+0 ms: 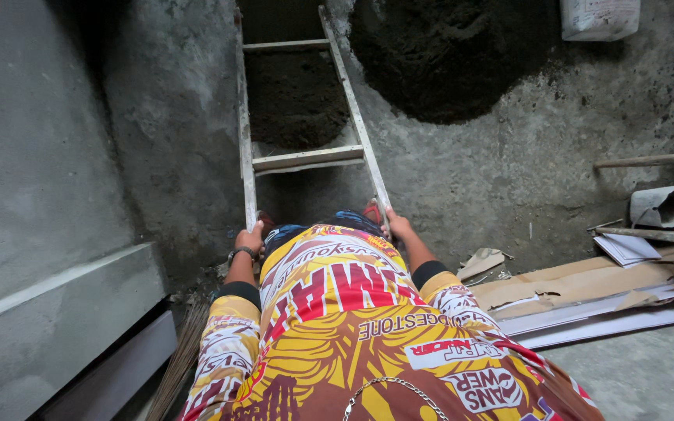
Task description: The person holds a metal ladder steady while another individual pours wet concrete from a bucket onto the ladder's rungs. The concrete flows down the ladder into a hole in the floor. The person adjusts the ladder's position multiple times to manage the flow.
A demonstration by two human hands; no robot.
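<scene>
I look straight down my yellow and red patterned shirt at a wooden ladder [306,158] that leans away below me. My left hand [250,238], with a bracelet on the wrist, is closed around the ladder's left rail. My right hand [396,225] is closed around the right rail. Both hands sit at about the same height, just under a flat wooden rung. My feet show as red and dark shapes between the rails, partly hidden by my body.
A pile of dark sand [446,54] lies on the concrete floor beside the ladder. Flattened cardboard [587,284], papers and a torn sack [668,204] lie at the right. A grey plastered wall [33,156] with a ledge rises at the left.
</scene>
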